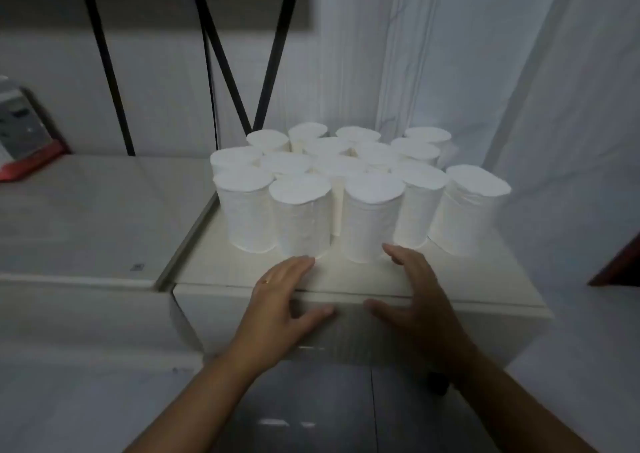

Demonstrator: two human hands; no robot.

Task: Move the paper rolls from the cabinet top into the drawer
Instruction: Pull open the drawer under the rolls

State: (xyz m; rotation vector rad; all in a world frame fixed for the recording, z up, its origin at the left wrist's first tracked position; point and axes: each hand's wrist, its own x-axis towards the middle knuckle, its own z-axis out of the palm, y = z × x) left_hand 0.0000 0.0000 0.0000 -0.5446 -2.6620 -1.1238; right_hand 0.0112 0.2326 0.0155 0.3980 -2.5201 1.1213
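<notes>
The paper rolls stand upright, packed together on the cabinet top, none yet in the drawer, which looks shut. Both hands sit at the front edge, likely to reach the nearest rolls or pull the drawer. The left hand and right hand are spread wide, fingers loose, holding nothing.

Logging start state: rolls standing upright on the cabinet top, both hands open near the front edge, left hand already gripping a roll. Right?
Not quite. In the head view the left hand is open and empty, fingertips just short of the paper rolls. The rolls do stand upright on the cabinet top, and the right hand is open too.
</notes>
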